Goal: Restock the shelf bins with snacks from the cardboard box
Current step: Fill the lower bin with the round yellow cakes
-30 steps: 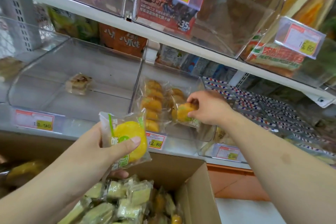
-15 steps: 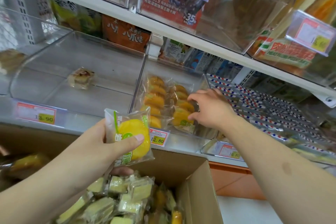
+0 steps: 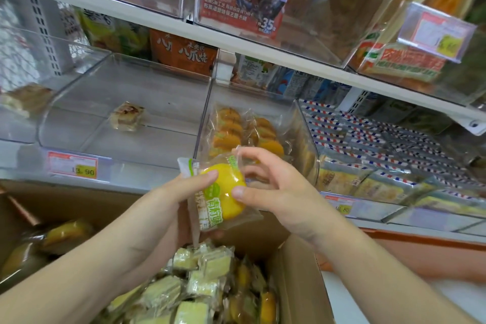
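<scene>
Handover in progress: yellow snack pack (image 3: 223, 192) sits between both hands, above the cardboard box (image 3: 297, 279) and just in front of the middle shelf bin (image 3: 305, 139). Left hand (image 3: 168, 205) grips the pack from the left, thumb curled onto the front of the yellow cake. Right hand (image 3: 273, 189) pinches it from the right, thumb on the lower front, index on the top edge of the wrapper, other fingers loosely spread. Likely step: pass to the right hand, then drop into the middle bin, which already holds matching orange-yellow packs (image 3: 236, 131). To do it well: right-hand pinch should be firm on the wrapper seam before the left lets go; cake looks soft, so don't squeeze the middle. Lift over the bin's clear front wall, lay it flat at the front beside the rows, label facing out. Bin to the left (image 3: 79, 102) holds one different pack (image 3: 127, 116), so wrong target. Box has more yellow packs mixed with pale green ones (image 3: 205, 265); pick matching ones.
</scene>
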A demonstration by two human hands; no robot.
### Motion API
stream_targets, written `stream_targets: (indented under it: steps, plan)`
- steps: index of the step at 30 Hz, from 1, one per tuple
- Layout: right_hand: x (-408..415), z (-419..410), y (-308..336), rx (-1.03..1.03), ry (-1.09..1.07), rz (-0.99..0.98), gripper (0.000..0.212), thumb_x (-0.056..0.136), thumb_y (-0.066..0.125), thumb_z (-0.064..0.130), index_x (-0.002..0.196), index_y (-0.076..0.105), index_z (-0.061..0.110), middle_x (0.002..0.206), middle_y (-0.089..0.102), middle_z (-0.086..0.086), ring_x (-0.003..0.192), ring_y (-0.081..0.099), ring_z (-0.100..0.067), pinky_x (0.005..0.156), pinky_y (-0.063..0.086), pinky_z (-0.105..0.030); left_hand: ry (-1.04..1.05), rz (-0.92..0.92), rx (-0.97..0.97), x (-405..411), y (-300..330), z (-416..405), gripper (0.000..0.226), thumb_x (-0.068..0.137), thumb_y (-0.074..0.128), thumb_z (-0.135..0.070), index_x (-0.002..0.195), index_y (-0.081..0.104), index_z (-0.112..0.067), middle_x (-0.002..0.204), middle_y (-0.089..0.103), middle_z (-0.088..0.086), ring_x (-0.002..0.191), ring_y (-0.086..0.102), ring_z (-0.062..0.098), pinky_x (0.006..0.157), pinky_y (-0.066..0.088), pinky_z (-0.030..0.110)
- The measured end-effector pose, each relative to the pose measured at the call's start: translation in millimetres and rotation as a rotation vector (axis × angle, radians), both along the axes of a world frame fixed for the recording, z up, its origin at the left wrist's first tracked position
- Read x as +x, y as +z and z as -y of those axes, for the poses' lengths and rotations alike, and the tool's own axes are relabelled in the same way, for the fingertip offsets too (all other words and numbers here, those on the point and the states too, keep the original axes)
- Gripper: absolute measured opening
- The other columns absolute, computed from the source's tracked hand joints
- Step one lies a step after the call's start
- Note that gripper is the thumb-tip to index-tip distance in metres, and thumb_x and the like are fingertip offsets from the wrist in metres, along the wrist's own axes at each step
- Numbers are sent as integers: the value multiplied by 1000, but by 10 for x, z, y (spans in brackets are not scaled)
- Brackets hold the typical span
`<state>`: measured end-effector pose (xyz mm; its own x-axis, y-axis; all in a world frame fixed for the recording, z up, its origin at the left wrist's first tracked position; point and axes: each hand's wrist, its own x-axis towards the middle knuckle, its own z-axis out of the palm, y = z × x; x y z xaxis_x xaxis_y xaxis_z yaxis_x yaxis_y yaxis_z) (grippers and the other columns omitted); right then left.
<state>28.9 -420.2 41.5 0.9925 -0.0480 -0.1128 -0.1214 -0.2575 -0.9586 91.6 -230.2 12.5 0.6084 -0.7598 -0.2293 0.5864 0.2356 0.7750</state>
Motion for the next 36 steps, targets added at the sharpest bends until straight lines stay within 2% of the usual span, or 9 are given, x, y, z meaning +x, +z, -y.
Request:
stream_targets:
  steps: [2, 5, 7, 10, 13, 18, 22, 25, 36]
  plan:
    - [-23, 12, 8, 49, -16, 13, 59, 84, 82, 22, 138, 61, 31, 124, 73, -5, 105, 74, -19, 88, 60, -33, 19, -22, 2, 18, -22, 13, 46, 91, 60, -27, 136, 70, -24, 116, 75, 5, 90, 75, 24, 66, 56, 31]
    - [-54, 12, 0, -37, -1, 27, 66, 81, 90, 24, 138, 61, 38, 120, 76, -1, 110, 75, -20, 98, 59, -35, 45, 101, 125, -23, -94, -38, 46, 84, 72, -37, 130, 73, -31, 128, 75, 7, 116, 73, 33, 96, 52, 47]
    - [-54, 64, 40, -180, -40, 79, 66, 79, 93, 14, 133, 63, 38, 112, 77, 0, 103, 75, -18, 93, 60, -33, 59, 132, 202, -68, -95, -67, 46, 82, 85, -36, 125, 75, -25, 124, 77, 8, 118, 73, 29, 108, 49, 48]
    - [44, 318, 235, -441, -191, 182, 60, 76, 94, 11, 124, 66, 35, 108, 74, 8, 100, 72, -8, 89, 60, -30, 156, 161, 322, -93, -60, -74, 62, 70, 94, -33, 126, 71, -28, 119, 77, 4, 109, 76, 16, 99, 60, 43]
    - [220, 660, 444, -728, -329, 178, 58, 79, 93, 17, 125, 63, 35, 114, 69, 18, 104, 67, -4, 88, 52, -24, 211, 138, 398, -73, -33, -69, 48, 80, 91, -22, 123, 71, -21, 115, 78, 6, 101, 78, 15, 89, 65, 45]
    - [522, 899, 424, -1108, -170, -10, 62, 81, 90, 21, 135, 62, 33, 129, 69, 11, 114, 62, -10, 98, 48, -27, 203, 165, 437, -71, 9, -63, 50, 68, 85, -27, 116, 74, -16, 103, 80, 5, 95, 79, 17, 81, 67, 43]
    - [668, 809, 159, -1255, -13, -170, 63, 83, 88, 32, 136, 54, 36, 136, 67, 7, 113, 65, -20, 99, 58, -43, 169, 176, 474, -62, -7, -51, 38, 82, 89, -16, 117, 73, -14, 107, 79, 8, 92, 79, 17, 83, 66, 47]
    - [695, 786, 46, -1317, 30, -168, 54, 83, 88, 35, 127, 56, 36, 127, 67, 4, 105, 63, -22, 93, 58, -43, 172, 186, 507, -55, -13, -48, 28, 90, 81, -14, 117, 72, -14, 112, 77, 10, 93, 79, 16, 83, 65, 45]
    - [698, 944, -107, -1363, 63, -114, 30, 91, 79, 45, 120, 77, 39, 128, 64, 15, 125, 59, -22, 110, 50, -48, 164, 203, 532, -28, -92, -64, 21, 91, 78, -16, 112, 74, -17, 111, 78, 6, 94, 80, 17, 86, 65, 48]
